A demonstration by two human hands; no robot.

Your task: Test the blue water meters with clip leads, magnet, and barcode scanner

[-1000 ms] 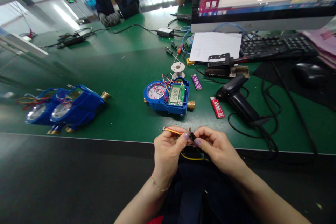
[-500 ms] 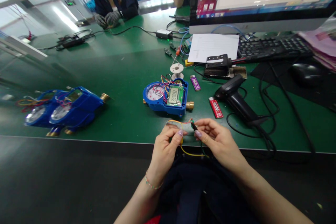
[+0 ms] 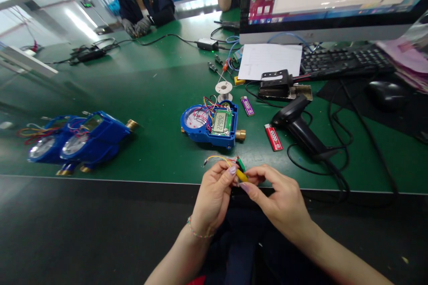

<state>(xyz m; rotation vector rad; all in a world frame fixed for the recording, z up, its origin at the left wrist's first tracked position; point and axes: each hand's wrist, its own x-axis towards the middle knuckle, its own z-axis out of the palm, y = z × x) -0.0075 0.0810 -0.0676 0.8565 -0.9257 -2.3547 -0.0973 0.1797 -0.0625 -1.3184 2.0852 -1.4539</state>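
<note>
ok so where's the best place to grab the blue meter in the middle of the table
Probably by the long sides of the blue meter, coming straight down from above. It lies flat with its dial and display facing up, so the open top carries loose wires that are better left alone. The brass fitting sticking out on the right is a second hold. Both hands are busy with small wires.

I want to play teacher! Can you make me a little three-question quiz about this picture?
1. True or false: the left hand and right hand both pinch the small wire bundle.
2. What colour is the open meter on the green table?
3. Which lies nearest the barcode scanner: A) red lighter, B) solder spool, C) mouse?

Key: 1 true; 2 blue; 3 A.
</note>
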